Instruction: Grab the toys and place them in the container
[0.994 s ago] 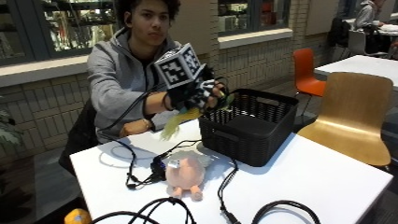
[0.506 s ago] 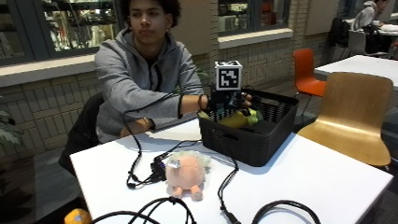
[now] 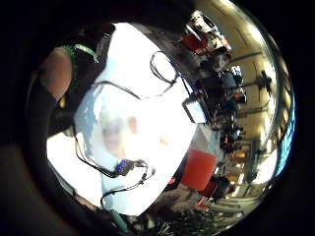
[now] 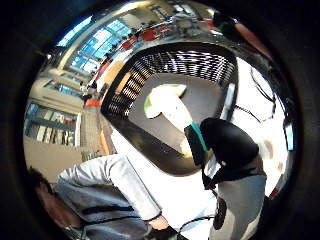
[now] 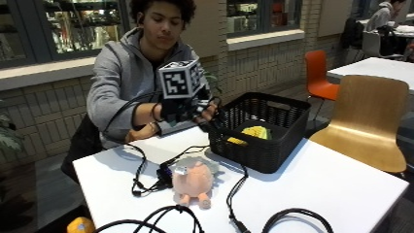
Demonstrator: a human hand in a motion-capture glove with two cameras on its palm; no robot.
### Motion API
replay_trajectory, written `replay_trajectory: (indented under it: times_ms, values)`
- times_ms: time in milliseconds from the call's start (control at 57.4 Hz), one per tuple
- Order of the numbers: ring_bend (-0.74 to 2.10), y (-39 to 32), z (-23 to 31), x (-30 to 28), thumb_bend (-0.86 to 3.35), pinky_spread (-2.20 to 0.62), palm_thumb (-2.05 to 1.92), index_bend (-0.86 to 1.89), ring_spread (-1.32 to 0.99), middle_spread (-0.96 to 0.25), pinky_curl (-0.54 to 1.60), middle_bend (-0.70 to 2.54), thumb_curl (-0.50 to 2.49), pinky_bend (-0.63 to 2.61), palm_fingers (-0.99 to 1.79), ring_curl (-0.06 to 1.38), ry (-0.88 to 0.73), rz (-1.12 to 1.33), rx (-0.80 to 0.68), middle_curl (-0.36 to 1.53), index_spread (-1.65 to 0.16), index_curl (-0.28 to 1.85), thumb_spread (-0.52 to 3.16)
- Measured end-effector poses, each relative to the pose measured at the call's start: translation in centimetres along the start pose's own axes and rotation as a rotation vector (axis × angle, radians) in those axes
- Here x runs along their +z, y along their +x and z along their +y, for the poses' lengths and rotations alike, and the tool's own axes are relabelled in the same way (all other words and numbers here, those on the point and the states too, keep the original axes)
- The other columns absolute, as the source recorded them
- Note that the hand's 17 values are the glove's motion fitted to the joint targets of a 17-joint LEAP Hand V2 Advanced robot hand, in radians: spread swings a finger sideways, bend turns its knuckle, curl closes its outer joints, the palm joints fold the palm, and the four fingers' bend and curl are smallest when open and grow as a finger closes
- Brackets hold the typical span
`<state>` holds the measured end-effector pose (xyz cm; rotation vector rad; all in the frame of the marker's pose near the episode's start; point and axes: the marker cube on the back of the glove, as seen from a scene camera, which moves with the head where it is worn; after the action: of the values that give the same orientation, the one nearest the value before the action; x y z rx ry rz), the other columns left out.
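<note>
Hovering my gloved right hand (image 5: 187, 110) beside the near-left rim of the black basket (image 5: 267, 130), fingers relaxed, holding nothing | yellow-green corn toy (image 5: 252, 132) lies inside the basket | pink plush toy (image 5: 194, 178) sits on the white table (image 5: 323, 189) in front of the basket, among cables

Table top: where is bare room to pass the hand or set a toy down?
Free: the table between the black basket and its wooden-chair edge. Crowded: around the pink plush toy, hemmed by cables. The gloved right hand hovers beside the basket.
</note>
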<state>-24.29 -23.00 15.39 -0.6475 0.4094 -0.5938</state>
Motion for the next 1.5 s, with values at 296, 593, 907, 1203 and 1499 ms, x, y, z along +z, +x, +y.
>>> replay_trajectory:
  times_ms: [296,593,907,1203,1499]
  values:
    - [0.45,6.9,3.5,8.5,0.10,-0.03,0.00,0.08,-0.14,0.02,0.37,0.14,0.36,1.17,-0.29,0.35,-0.308,-0.091,0.384,0.48,-0.29,0.27,1.38]
    - [0.21,10.1,0.6,12.3,0.14,0.03,0.27,0.28,-0.05,0.03,0.36,0.10,0.39,1.15,0.01,0.27,-0.272,-0.032,0.608,0.34,-0.31,0.30,1.27]
    - [0.79,9.9,-0.1,11.8,0.37,-0.15,0.74,0.40,-0.29,-0.15,0.32,0.37,0.59,0.98,0.58,0.47,-0.045,-0.039,0.575,0.46,-0.31,0.43,1.27]
    - [0.98,5.4,-3.2,0.9,0.31,-0.22,0.81,0.57,-0.43,-0.29,0.39,0.51,0.74,1.08,0.48,0.63,0.192,-0.154,0.374,0.65,-0.34,0.62,0.96]
    - [1.09,-10.1,-9.5,-4.5,0.27,-0.23,0.82,0.68,-0.48,-0.35,0.45,0.62,0.84,1.20,0.35,0.74,0.195,-0.162,-0.027,0.84,-0.35,0.79,0.81]
